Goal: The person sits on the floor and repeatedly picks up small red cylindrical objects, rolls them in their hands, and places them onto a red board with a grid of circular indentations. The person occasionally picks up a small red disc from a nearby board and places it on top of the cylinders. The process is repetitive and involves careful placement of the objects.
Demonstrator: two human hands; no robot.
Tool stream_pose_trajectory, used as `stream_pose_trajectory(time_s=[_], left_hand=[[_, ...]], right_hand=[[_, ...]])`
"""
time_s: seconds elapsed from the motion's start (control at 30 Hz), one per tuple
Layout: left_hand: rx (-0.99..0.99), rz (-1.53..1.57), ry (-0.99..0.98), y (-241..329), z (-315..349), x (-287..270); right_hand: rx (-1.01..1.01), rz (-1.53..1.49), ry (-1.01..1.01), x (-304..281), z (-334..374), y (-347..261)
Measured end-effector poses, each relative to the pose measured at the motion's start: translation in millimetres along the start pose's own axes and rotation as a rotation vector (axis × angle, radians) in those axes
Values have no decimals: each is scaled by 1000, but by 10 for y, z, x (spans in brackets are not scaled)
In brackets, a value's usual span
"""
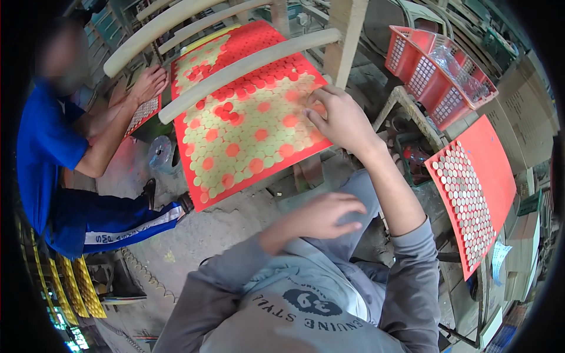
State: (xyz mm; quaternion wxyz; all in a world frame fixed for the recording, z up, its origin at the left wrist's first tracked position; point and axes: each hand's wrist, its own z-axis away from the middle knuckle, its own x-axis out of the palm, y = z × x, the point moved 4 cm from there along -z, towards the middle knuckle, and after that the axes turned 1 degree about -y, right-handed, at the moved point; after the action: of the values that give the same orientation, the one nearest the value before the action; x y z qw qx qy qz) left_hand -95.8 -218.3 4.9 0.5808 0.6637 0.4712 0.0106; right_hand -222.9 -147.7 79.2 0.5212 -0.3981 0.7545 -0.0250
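A red sheet lies tilted in front of me, covered with small round discs, pale yellow-green at the near part and red toward the far part. At its right edge my right hand reaches over the discs. Its thumb and forefinger are curled together in a pinch, and whatever lies between the tips is too small to make out. A few loose red discs sit heaped on the pale ones. My left hand hovers over my lap, fingers apart and holding nothing, slightly blurred.
Curved wooden bars cross above the sheet, joined to an upright post. A co-worker in blue handles another disc-covered sheet at left. To the right stand a red plastic basket and a red sheet bearing pale discs.
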Motion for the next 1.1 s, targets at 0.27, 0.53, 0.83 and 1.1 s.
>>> stream_pose_trajectory(time_s=[0.27,0.53,0.83,1.1], left_hand=[[-353,-999,474,-627,684,-1983],[-414,-989,325,-1194,556,-2289],[-304,-890,390,-978,468,-2345],[-576,1456,431,-208,503,-1424]], right_hand=[[34,-224,29,14,230,-149],[165,-246,38,-157,639,121],[175,-111,79,-233,390,202],[4,256,14,389,-183,683]])
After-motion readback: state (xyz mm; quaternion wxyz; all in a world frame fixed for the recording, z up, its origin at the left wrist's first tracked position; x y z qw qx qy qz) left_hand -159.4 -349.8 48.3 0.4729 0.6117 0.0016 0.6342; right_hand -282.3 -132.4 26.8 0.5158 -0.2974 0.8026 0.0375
